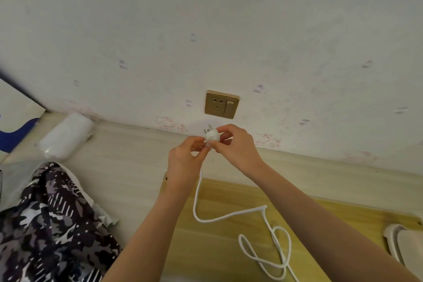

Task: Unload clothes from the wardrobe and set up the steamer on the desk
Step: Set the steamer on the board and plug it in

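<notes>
A white plug [211, 136] with metal prongs pointing up and left is held just below a gold wall socket [222, 104]. My right hand [235, 146] pinches the plug body from the right. My left hand [185, 158] pinches it from below, where the cable leaves it. The white cable [231, 214] hangs down and lies in loose loops on the light wooden desk [219, 247]. A white steamer body [402, 245] shows partly at the desk's right edge.
A black, grey and white patterned garment [50, 224] lies on the pale surface at lower left. A white roll in clear wrap [66, 136] rests against the wall. The socket plate has a switch [229, 107] on its right side.
</notes>
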